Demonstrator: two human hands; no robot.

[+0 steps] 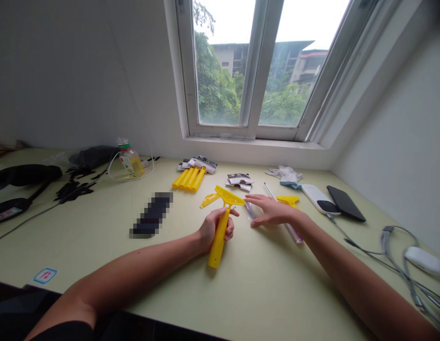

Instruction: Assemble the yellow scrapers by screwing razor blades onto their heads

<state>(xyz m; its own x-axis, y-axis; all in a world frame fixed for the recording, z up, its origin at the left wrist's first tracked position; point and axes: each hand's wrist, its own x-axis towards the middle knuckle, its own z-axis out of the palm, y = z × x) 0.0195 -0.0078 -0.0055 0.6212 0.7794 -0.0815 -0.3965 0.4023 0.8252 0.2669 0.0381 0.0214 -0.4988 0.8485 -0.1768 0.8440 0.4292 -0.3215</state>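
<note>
My left hand (pixel 209 229) is wrapped round the handle of a yellow scraper (pixel 219 241), whose wide triangular head points up and away from me. Just right of that head, my right hand (pixel 271 210) hovers with its fingers spread; whether a fingertip touches the head's corner I cannot tell. A small pale strip (pixel 249 210) lies by the right fingers. Behind the scraper is a flat yellow piece (pixel 208 201). Partly hidden by my right hand and forearm are a long thin rod (pixel 270 190) and another yellow scraper head (pixel 288 201).
Several yellow handles (pixel 189 180) lie in a row at the back, beside folded cards (pixel 239 182). A pixelated dark object (pixel 152 215) is on the left, a bottle (pixel 132 163) behind it. White gloves (pixel 283 173), a white device (pixel 317 199) and cables (pixel 387 251) occupy the right.
</note>
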